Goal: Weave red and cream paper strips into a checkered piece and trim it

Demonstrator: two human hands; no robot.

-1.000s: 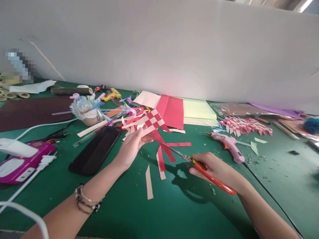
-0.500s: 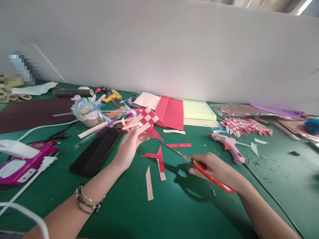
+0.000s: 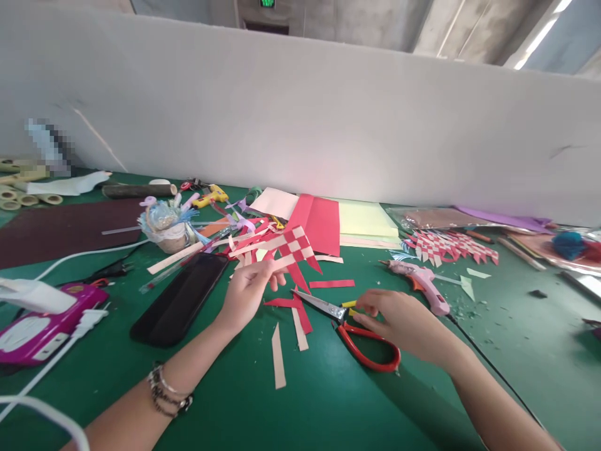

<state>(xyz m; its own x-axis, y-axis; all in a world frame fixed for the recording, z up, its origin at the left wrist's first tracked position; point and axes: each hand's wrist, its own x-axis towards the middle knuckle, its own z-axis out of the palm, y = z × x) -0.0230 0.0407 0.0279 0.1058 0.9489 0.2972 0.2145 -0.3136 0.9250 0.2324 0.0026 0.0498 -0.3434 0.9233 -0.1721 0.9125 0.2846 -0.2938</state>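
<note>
My left hand [image 3: 248, 291] pinches a woven red-and-pale-pink paper piece [image 3: 293, 246] between thumb and fingers, with pointed red strip ends hanging from it. Low over the green table, or resting on it, are scissors [image 3: 335, 311] with red and yellow handles, blades pointing left. The fingers of my right hand [image 3: 389, 319] close round the yellow part near their pivot; the other handle loop is mostly hidden. Beneath the blade tips are crossed red strips [image 3: 303, 313] and a pale strip [image 3: 299, 332]. Another pale strip [image 3: 278, 357] is nearer me, and a short red strip [image 3: 332, 284] lies beyond the blades.
Left of my left hand lies a black phone-like slab [image 3: 181, 300], near a magenta power box [image 3: 54, 322] with white cables. A pink glue gun [image 3: 420, 282] is at right, before woven paper pieces [image 3: 451, 246]. Red sheets [image 3: 323, 225] and yellow sheets [image 3: 366, 219] lie by the wall.
The scissors have lowered and turned, so their red loop now shows below my right hand, whose grip has moved toward the pivot. The woven piece is tilted differently in my left hand. The view has tipped upward.
</note>
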